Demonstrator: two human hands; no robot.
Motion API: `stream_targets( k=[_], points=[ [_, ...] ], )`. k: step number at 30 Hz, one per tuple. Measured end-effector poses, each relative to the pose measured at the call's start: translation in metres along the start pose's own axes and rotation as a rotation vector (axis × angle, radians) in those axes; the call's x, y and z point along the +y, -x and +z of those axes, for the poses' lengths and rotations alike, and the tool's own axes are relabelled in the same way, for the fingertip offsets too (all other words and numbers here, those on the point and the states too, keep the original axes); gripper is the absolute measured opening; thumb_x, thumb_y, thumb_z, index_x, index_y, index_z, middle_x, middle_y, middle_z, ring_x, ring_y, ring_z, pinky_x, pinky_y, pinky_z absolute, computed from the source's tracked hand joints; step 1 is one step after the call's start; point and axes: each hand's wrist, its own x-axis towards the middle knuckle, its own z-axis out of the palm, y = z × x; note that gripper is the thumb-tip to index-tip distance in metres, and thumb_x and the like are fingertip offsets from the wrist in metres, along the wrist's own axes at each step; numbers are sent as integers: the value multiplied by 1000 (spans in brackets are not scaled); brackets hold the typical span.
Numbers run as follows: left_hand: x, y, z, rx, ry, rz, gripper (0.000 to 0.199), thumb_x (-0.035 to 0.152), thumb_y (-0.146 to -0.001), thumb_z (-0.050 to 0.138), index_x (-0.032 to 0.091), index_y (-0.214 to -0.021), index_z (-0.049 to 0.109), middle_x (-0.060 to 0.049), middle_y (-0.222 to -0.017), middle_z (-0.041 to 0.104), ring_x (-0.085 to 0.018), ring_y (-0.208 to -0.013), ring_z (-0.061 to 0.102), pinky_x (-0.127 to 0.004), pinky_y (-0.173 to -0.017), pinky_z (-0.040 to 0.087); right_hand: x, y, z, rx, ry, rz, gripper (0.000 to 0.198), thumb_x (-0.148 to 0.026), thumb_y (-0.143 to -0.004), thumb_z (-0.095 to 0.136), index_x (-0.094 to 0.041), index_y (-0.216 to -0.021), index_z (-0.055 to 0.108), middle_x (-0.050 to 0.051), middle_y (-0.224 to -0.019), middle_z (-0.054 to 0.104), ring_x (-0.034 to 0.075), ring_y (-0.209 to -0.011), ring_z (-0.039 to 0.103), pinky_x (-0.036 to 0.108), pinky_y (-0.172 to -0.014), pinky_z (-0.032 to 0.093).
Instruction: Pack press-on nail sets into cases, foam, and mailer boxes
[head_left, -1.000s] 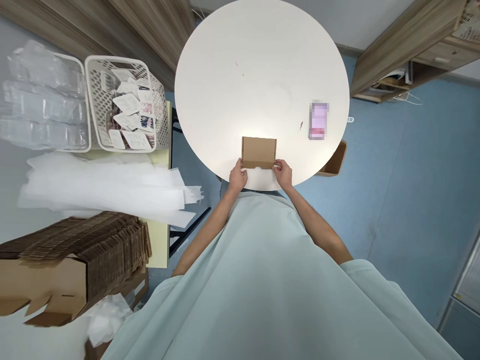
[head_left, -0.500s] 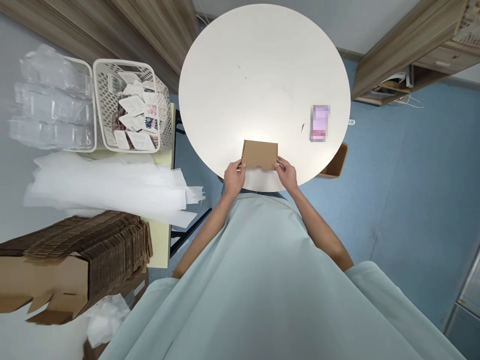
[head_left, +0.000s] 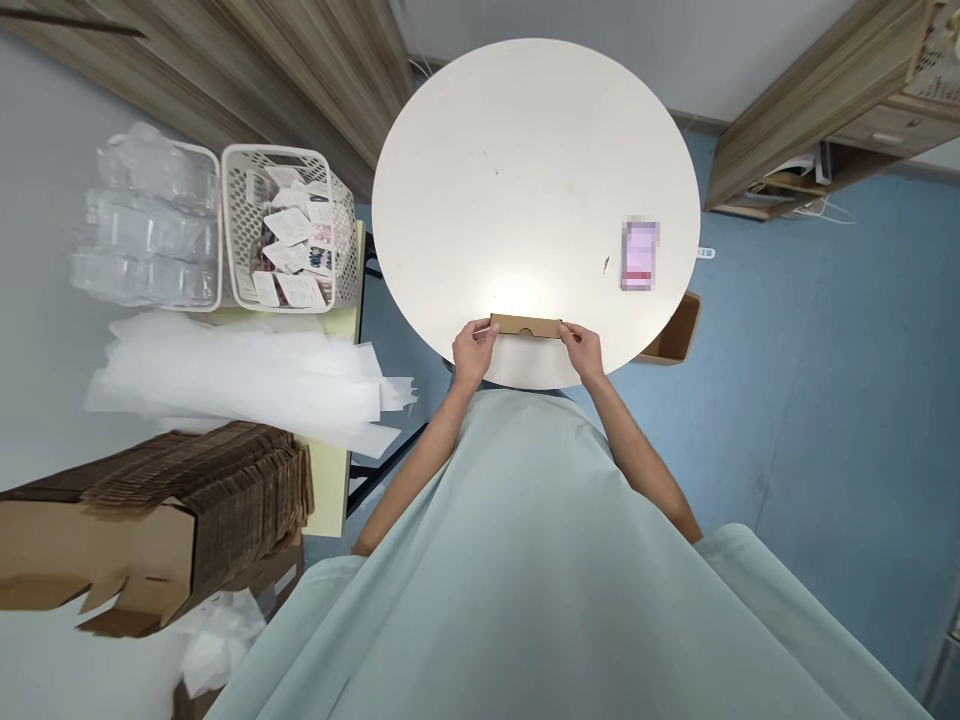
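A small brown cardboard box (head_left: pixel 526 325) is at the near side of the round white table (head_left: pixel 536 130). Its narrow side, with a half-round notch in the edge, faces me. My left hand (head_left: pixel 473 352) grips its left end between thumb and fingers. At the right end, my right hand (head_left: pixel 582 350) pinches the corner the same way. To the right on the table lies a pixelated pink and purple object (head_left: pixel 638 256), with a small dark mark left of it.
Left of me, a yellow side table (head_left: pixel 326 490) bears a white basket (head_left: pixel 341 240) of carded packets, clear plastic containers (head_left: pixel 150 225), white foam sheets (head_left: pixel 240 370) and stacked folded cardboard boxes (head_left: pixel 240 490). A brown bin (head_left: pixel 679 330) stands right of the round table.
The box has tipped up between my hands: its broad top showed before, and now its narrow notched side does. Both hands keep hold of its ends. The whole view has shifted slightly.
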Motion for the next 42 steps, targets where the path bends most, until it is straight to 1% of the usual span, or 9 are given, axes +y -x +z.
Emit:
stream_targets(
  k=[3, 7, 9, 18, 23, 26, 31, 36, 42],
  points=[
    [-4, -2, -1, -29, 27, -14, 34, 38, -106, 69, 17, -131, 74, -14, -137, 77, -24, -113, 78, -37, -103, 62, 2, -3, 0, -5, -4, -11, 56, -66, -96, 66, -20, -122, 82, 13, -131, 80, 31, -117, 74, 51, -110, 59],
    [-11, 1, -2, -114, 70, -27, 52, 43, -107, 65, 21, -154, 62, -16, -140, 72, -21, -105, 78, -36, -99, 63, 5, -1, -6, -76, -22, -38, 63, -63, -95, 72, -22, -144, 73, 15, -149, 71, 31, -125, 71, 50, -112, 58],
    [-14, 4, -2, -131, 58, -24, 54, 43, -106, 66, 21, -156, 61, -16, -140, 71, -20, -105, 77, -36, -99, 63, 7, 0, -10, -120, -25, -45, 68, -63, -95, 72, -25, -151, 69, 15, -152, 69, 30, -125, 70, 50, -112, 58],
    [-17, 23, 6, -35, -38, -19, 42, 38, -101, 72, 25, -141, 70, -9, -119, 76, -20, -100, 73, -34, -96, 60, 25, 1, -14, -181, -42, -73, 68, -68, -97, 65, -27, -151, 66, 15, -153, 67, 30, -132, 67, 48, -109, 59],
    [-15, 35, 11, 5, -60, -7, 35, 37, -103, 69, 25, -137, 70, -9, -121, 75, -19, -100, 73, -32, -92, 60, 28, 10, -8, -149, -44, -97, 64, -69, -100, 60, -28, -149, 65, 14, -156, 66, 30, -136, 65, 46, -110, 57],
    [-12, 41, 13, 34, -58, -14, 34, 35, -103, 68, 24, -136, 69, -10, -125, 76, -20, -102, 74, -32, -95, 60, 28, 13, -3, -118, -48, -112, 64, -71, -101, 58, -27, -147, 66, 15, -154, 67, 30, -135, 65, 46, -110, 58],
    [-9, 60, 22, 60, -22, -7, 23, 29, -102, 68, 22, -124, 73, -11, -128, 78, -22, -107, 77, -36, -99, 62, 31, 30, -4, -66, -5, -159, 67, -76, -102, 49, -25, -140, 71, 16, -147, 69, 30, -130, 68, 46, -108, 60],
    [-18, 91, 38, 100, -12, -34, 32, 32, -101, 74, 18, -130, 73, -14, -123, 82, -25, -105, 79, -40, -101, 63, 50, 58, -23, 26, 26, -161, 70, -73, -101, 54, -21, -145, 70, 18, -146, 71, 32, -131, 69, 49, -111, 60],
    [-43, 133, 73, 113, -34, -73, 15, 29, -99, 74, 18, -106, 82, -15, -117, 84, -31, -112, 80, -48, -110, 60, 82, 84, -59, 11, 121, -122, 69, -76, -96, 56, -18, -122, 81, 18, -126, 82, 35, -115, 77, 55, -110, 59]
  ],
)
